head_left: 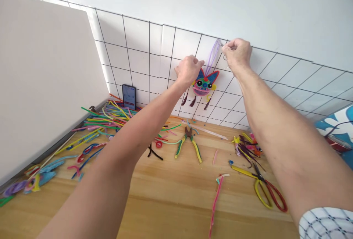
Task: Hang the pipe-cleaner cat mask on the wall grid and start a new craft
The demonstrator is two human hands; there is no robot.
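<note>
A lion-face pendant [204, 84] made of colourful pipe cleaners hangs against the white grid-patterned wall covering, with blue-and-red ears and dark tassels below. From its top a purple loop [211, 58] runs up to a small metal clasp [220, 43]. My right hand [238, 52] pinches at this clasp, and a small ring shows under the fingers. Close beside the pendant's left ear is my left hand [190, 69], fingers curled and thumb pressed in. Whether it grips the ear or something else is hidden.
Green-and-yellow pliers [189, 145] and red-and-yellow scissors [266, 187] lie on the wooden table [165, 202]. Loose pipe cleaners [102, 121] are heaped at the left near an upright phone [129, 96]. A dark tasselled bundle [246, 149] lies at the right, a pink strand [215, 204] in front.
</note>
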